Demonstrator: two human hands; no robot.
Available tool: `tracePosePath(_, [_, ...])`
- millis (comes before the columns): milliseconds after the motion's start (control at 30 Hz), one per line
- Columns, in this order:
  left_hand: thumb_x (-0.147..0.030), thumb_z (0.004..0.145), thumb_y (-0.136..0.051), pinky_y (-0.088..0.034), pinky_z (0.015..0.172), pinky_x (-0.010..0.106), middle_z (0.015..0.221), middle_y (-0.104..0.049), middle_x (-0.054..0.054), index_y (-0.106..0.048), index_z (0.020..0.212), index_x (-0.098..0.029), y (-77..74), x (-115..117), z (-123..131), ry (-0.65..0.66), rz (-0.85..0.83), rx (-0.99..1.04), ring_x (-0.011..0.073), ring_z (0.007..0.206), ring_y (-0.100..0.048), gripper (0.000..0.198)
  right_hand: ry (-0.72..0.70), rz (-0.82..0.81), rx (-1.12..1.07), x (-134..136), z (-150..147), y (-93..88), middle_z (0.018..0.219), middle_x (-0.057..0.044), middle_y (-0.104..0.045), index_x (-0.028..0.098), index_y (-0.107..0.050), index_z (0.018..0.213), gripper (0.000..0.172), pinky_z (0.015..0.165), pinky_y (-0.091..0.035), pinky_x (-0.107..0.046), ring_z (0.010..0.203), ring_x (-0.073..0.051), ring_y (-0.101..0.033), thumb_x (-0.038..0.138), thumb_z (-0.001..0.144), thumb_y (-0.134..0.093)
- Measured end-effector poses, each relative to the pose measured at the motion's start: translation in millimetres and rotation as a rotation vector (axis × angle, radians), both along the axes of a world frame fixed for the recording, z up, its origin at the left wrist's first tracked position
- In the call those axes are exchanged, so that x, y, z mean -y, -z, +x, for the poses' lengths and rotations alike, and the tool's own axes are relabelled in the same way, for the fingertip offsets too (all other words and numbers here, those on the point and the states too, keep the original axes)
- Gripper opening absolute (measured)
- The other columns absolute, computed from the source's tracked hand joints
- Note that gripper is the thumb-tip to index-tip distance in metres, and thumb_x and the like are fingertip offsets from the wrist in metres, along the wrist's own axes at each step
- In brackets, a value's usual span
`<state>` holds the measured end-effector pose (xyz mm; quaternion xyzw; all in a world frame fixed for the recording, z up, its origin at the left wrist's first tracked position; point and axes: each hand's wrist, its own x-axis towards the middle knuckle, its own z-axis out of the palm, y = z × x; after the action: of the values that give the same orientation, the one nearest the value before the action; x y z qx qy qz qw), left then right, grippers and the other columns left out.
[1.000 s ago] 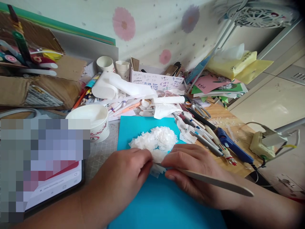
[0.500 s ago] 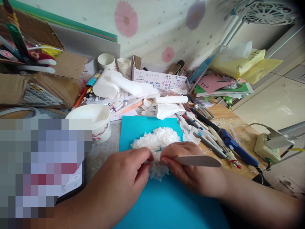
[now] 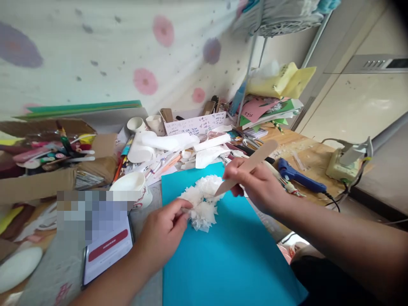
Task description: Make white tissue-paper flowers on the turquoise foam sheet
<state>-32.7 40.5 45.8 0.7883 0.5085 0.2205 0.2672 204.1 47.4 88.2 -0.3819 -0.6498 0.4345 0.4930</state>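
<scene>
White tissue-paper flowers (image 3: pixel 202 199) lie bunched on a sheet of blue card (image 3: pixel 223 246) in front of me. My left hand (image 3: pixel 164 231) pinches the left edge of the bunch between thumb and fingers. My right hand (image 3: pixel 255 185) is closed round a flat wooden stick (image 3: pixel 247 165), which slants down to the left. The stick's tip touches the right side of the tissue flowers.
A phone (image 3: pixel 106 248) lies left of the card, beside a white paper bowl (image 3: pixel 132 187). A blue glue gun (image 3: pixel 298 178), pens, scissors and paper scraps crowd the far desk. A cardboard box (image 3: pixel 44 170) of craft tools stands at the left. A power strip (image 3: pixel 342 163) sits at the right.
The view has pulled back and swung. My right hand has lifted and turned the stick so its tip points down at the flowers. My left hand stays on the tissue's left edge.
</scene>
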Motion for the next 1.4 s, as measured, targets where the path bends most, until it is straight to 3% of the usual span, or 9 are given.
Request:
tracePosePath(300, [-0.028, 0.089, -0.048, -0.05, 0.062, 0.024, 0.084, -0.064, 0.001, -0.066, 0.091, -0.023, -0.2, -0.5, -5.5, 0.162, 0.236, -0.085, 0.0146, 0.071, -0.062, 0.019, 0.142, 0.019, -0.12, 33.6, 59.2, -28.5, 0.06, 0.002, -0.055, 0.017, -0.063, 0.079, 0.026, 0.044, -0.041, -0.017, 0.051, -0.009, -0.054, 0.042, 0.084, -0.065])
tracePosePath(400, [-0.029, 0.094, -0.041, -0.051, 0.081, 0.033, 0.101, -0.062, 0.009, -0.065, 0.105, -0.019, -2.2, 4.4, -6.4, 0.171, 0.35, -0.152, 0.0216, 0.095, -0.062, 0.028, 0.161, 0.069, -0.098, 39.9, 71.8, -34.5, 0.063, 0.002, -0.056, 0.016, -0.063, 0.078, 0.027, 0.043, -0.042, -0.017, 0.051, -0.009, -0.054, 0.042, 0.084, -0.066])
tracePosePath(533, [-0.048, 0.093, -0.047, -0.032, 0.108, 0.052, 0.147, -0.04, 0.01, -0.041, 0.14, -0.027, -1.9, 10.1, -1.2, 0.276, 0.408, -0.324, 0.0353, 0.137, -0.031, 0.052, 0.212, 0.144, 0.001, 48.3, 85.4, -41.7, 0.062, 0.0, -0.056, 0.015, -0.063, 0.076, 0.029, 0.038, -0.039, -0.016, 0.049, -0.009, -0.054, 0.043, 0.086, -0.062])
tracePosePath(700, [-0.067, 0.087, -0.039, -0.017, 0.114, 0.058, 0.159, -0.015, 0.005, -0.008, 0.151, -0.03, 0.9, 10.5, 6.4, 0.387, 0.357, -0.504, 0.0359, 0.144, -0.013, 0.08, 0.178, 0.217, 0.116, 53.8, 96.6, -39.3, 0.063, -0.001, -0.058, 0.016, -0.064, 0.08, 0.028, 0.045, -0.045, -0.018, 0.052, -0.01, -0.056, 0.041, 0.09, -0.057])
tracePosePath(867, [-0.07, 0.085, -0.037, -0.019, 0.114, 0.056, 0.159, -0.012, 0.003, -0.003, 0.151, -0.032, -3.8, 15.8, 6.6, 0.383, 0.326, -0.578, 0.0346, 0.144, -0.012, 0.083, 0.149, 0.229, 0.186, 53.3, 102.3, -35.0, 0.064, -0.002, -0.058, 0.016, -0.063, 0.082, 0.031, 0.048, -0.045, -0.021, 0.054, -0.012, -0.056, 0.045, 0.09, -0.054])
tracePosePath(1033, [-0.066, 0.088, -0.039, -0.025, 0.11, 0.059, 0.159, -0.008, 0.007, -0.001, 0.151, -0.029, -10.8, 20.9, 3.4, 0.254, 0.341, -0.584, 0.0376, 0.144, -0.01, 0.082, 0.173, 0.061, 0.11, 50.6, 110.0, -31.3, 0.062, -0.001, -0.056, 0.016, -0.06, 0.083, 0.04, 0.047, -0.042, -0.023, 0.054, -0.013, -0.053, 0.056, 0.085, -0.055])
tracePosePath(1233, [-0.055, 0.092, -0.045, -0.045, 0.099, 0.048, 0.152, -0.034, 0.013, -0.029, 0.147, -0.026, -12.8, 50.1, -20.2, 0.113, 0.389, -0.54, 0.0354, 0.136, -0.036, 0.064, 0.249, 0.068, 0.258, 49.8, 123.4, -29.8, 0.059, 0.001, -0.048, 0.018, -0.056, 0.072, 0.038, 0.051, -0.036, -0.026, 0.055, -0.013, -0.045, 0.052, 0.089, -0.049])
tracePosePath(1300, [-0.044, 0.093, -0.047, -0.053, 0.088, 0.033, 0.133, -0.055, 0.011, -0.058, 0.117, -0.024, -10.4, 72.0, -28.3, 0.018, 0.455, -0.409, 0.0262, 0.117, -0.057, 0.033, 0.172, 0.122, 0.327, 49.0, 124.2, -28.1, 0.066, -0.002, -0.052, 0.018, -0.053, 0.069, 0.039, 0.06, -0.039, -0.029, 0.063, -0.016, -0.048, 0.05, 0.091, -0.046])
tracePosePath(1400, [-0.026, 0.088, -0.051, -0.052, 0.073, 0.021, 0.092, -0.063, 0.003, -0.048, 0.071, -0.022, -2.9, 106.9, -31.9, -0.063, 0.5, -0.208, 0.0158, 0.084, -0.064, 0.018, 0.012, 0.098, 0.465, 51.4, 116.2, -22.8, 0.073, -0.004, -0.057, 0.017, -0.056, 0.079, 0.038, 0.065, -0.042, -0.03, 0.068, -0.017, -0.053, 0.044, 0.096, -0.035])
